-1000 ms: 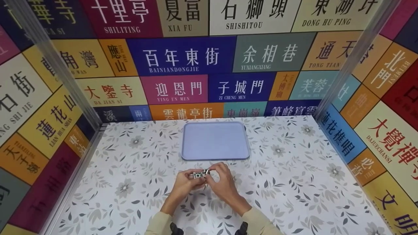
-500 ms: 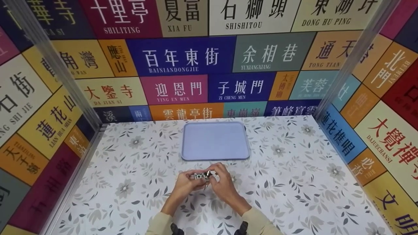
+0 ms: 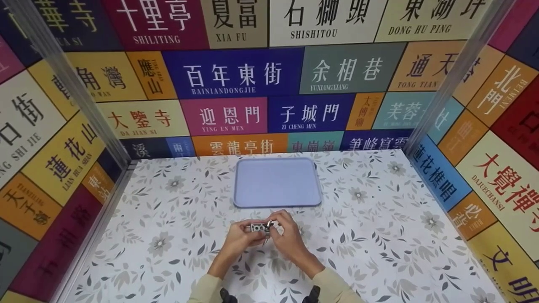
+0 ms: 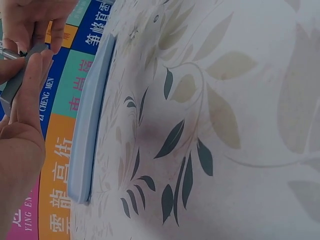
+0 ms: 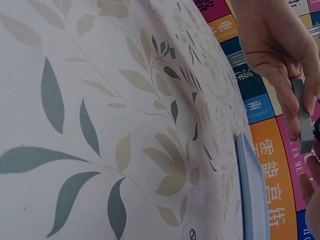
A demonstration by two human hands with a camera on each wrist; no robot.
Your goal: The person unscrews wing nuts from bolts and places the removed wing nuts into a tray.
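Note:
A small grey rectangular block with round holes (image 3: 257,227) is raised between the two hands, in front of the tray. My left hand (image 3: 237,240) pinches its left end between thumb and fingers. In the left wrist view the grey block (image 4: 22,77) slants across the fingers, and a silver rod-like piece (image 4: 10,53) sticks out beside it. My right hand (image 3: 290,235) pinches a small shiny metal piece (image 3: 269,224) at the block's right end. From the right wrist, a dark round part (image 5: 316,128) shows next to the block; fingers partly hide these small parts.
A pale blue-lilac tray (image 3: 278,182) lies just beyond the hands on a table (image 3: 181,252) with a floral cover. Behind it stands a wall of coloured sign panels (image 3: 233,73), with side walls left and right and metal posts (image 3: 86,84) at the corners.
The shiny metal piece has turned to a slant and shifted slightly right in my right fingers. The block is tilted a little differently in the left hand. Tray and arms have hardly moved.

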